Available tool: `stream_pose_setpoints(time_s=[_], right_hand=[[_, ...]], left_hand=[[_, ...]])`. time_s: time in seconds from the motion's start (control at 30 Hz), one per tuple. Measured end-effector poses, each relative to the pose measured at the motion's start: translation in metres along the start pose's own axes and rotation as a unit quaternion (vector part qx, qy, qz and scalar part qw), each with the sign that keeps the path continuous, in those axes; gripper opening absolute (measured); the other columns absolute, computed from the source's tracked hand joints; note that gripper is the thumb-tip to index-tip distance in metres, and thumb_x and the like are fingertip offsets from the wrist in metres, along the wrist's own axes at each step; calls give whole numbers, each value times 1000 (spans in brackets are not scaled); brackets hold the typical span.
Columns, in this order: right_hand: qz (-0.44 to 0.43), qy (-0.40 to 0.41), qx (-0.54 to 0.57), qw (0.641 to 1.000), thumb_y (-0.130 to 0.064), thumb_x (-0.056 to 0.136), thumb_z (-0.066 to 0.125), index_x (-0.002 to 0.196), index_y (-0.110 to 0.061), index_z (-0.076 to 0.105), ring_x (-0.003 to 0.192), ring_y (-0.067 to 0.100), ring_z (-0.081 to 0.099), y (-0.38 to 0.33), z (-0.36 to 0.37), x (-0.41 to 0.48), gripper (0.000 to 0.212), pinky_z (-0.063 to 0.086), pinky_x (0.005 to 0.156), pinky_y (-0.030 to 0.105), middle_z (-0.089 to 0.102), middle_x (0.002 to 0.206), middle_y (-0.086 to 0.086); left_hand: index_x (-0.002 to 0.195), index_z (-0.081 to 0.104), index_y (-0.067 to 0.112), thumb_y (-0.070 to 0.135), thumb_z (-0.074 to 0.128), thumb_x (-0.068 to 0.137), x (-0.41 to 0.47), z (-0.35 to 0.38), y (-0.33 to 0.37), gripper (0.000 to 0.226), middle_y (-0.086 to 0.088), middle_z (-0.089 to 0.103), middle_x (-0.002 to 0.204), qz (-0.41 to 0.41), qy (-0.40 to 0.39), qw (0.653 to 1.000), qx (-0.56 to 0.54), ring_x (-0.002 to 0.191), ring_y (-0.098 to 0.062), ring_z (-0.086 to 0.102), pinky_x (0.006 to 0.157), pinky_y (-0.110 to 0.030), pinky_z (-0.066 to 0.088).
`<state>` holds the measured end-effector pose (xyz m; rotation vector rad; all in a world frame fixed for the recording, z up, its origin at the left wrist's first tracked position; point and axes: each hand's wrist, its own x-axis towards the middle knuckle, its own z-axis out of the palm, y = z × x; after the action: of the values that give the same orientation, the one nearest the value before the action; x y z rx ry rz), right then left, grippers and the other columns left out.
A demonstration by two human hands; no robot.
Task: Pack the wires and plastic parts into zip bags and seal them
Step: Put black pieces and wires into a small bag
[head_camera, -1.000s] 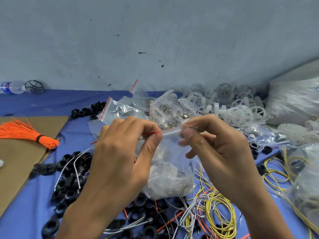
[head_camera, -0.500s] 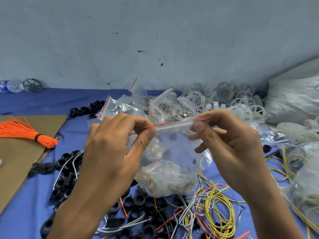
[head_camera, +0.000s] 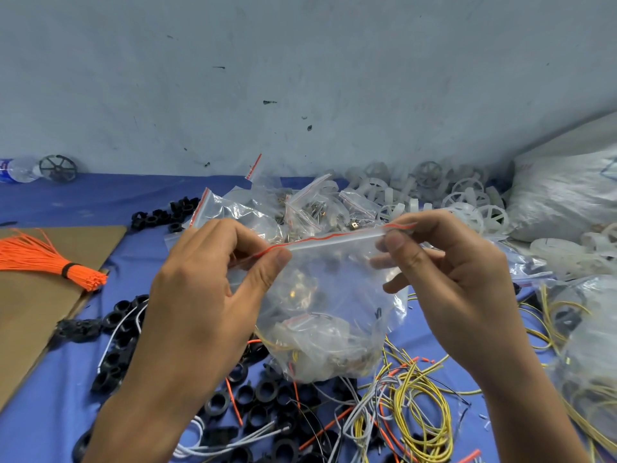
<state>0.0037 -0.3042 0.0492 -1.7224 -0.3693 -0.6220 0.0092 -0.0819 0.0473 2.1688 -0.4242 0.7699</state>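
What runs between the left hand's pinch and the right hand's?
The red-lined closure strip of the zip bag, pinched on one side by the left hand and on the other by the right hand; the head view shows it.

Blue-covered bench (head_camera: 76,202) crowded with parts.
Cardboard sheet (head_camera: 33,322) with a banded orange wire bundle (head_camera: 40,257) at left; black plastic rings (head_camera: 115,332) and loose yellow wires (head_camera: 417,409) in front; filled zip bags (head_camera: 310,208) and white plastic wheels (head_camera: 467,205) at the back.
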Motion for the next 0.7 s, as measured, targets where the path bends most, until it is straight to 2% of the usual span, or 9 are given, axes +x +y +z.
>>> stream_pose_setpoints(time_s=[0.17,0.3,0.47,0.6,0.7], right_hand=[[9,10,2,1000,-22,91,61,94,-20,65,76,19,74,2,-2,2,5,56,55,25,69,83,1],[6,11,1,1000,-19,93,62,93,-23,65,76,19,74,4,-4,2,5,56,54,25,69,83,0],[3,17,6,1000,-22,91,61,89,-29,65,76,19,75,5,-6,4,8,56,54,27,68,83,2],[1,25,3,1000,-21,90,62,90,-24,65,76,19,74,7,-7,4,4,57,54,29,69,82,4],[-8,24,-17,1000,-16,92,64,91,-24,65,78,20,70,9,-8,4,8,58,54,29,68,81,0]], left_hand=[[98,64,37,43,56,97,1,2,-2,10,28,57,100,10,-5,1000,-8,94,-1,54,72,-7,38],[93,60,42,44,58,92,1,1,-4,3,29,59,97,4,-6,1000,-17,92,2,55,76,-3,37],[79,58,38,58,69,87,2,-2,-8,24,20,60,88,-8,41,999,-12,80,-2,57,68,-5,38],[72,58,35,62,71,80,3,-3,-10,31,16,60,77,-8,78,997,-26,66,2,52,60,-5,35],[83,64,36,57,67,84,3,-3,-10,21,21,62,86,13,65,997,-29,77,3,55,69,-2,36]])
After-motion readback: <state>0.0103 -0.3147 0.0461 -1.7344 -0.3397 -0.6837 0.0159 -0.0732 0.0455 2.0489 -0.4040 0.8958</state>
